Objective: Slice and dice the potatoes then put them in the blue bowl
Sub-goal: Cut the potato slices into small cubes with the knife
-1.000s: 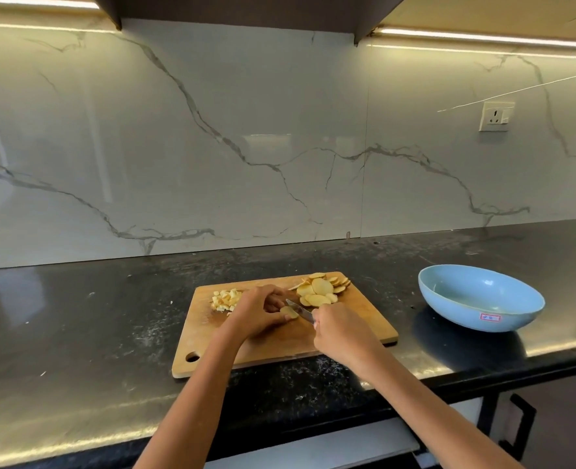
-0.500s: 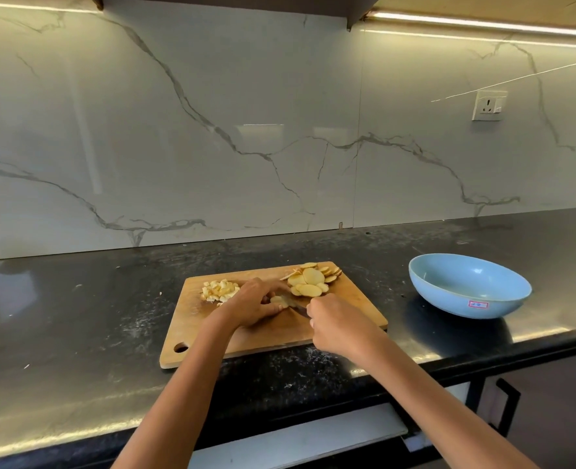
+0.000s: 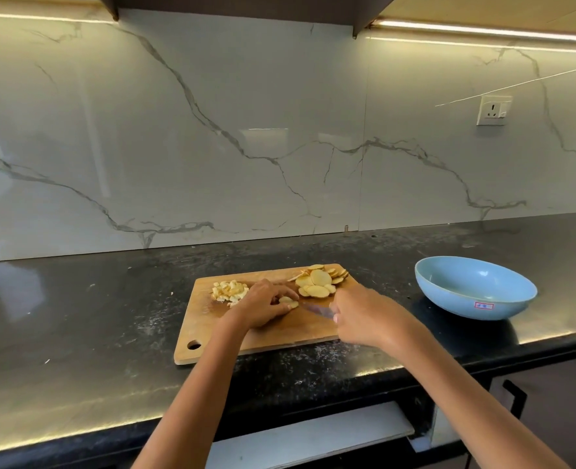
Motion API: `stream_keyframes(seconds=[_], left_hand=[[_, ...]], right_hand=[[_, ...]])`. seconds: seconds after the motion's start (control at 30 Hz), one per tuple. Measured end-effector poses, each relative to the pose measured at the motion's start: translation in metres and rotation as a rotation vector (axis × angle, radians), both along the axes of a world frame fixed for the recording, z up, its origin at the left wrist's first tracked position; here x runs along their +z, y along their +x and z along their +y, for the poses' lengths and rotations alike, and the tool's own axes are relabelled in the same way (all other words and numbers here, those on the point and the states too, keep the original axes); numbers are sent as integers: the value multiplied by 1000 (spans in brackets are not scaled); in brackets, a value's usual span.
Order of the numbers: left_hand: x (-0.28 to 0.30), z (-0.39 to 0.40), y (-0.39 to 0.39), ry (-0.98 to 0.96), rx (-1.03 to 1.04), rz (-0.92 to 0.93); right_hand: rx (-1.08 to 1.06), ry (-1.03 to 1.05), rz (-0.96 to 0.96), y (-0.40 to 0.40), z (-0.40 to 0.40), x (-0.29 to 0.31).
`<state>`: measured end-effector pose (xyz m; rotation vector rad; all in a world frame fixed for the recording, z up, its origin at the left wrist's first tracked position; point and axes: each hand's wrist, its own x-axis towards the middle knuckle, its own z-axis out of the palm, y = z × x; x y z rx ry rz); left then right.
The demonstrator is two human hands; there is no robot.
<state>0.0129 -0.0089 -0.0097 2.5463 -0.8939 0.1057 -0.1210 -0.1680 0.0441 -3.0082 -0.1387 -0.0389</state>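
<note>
Left hand [image 3: 261, 308] pinches potato piece [image 3: 288, 302] on board [image 3: 212, 330] | right hand [image 3: 361, 316] grips knife [image 3: 315, 309] (blade blurred)

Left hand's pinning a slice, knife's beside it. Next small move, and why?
Probably press the knife down through the potato slice that the left hand holds on the cutting board. The right hand grips the knife with the blade at that slice; the blue bowl looks empty.
</note>
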Motion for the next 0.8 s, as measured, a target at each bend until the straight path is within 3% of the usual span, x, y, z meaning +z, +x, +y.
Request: stream_keyframes(seconds=[0.2, 0.8], left_hand=[[-7, 1, 0, -239, 144, 109], [-8, 0, 3, -279, 156, 47]], right_hand=[[-75, 97, -150, 19, 10, -11], [2, 22, -84, 36, 36, -26]])
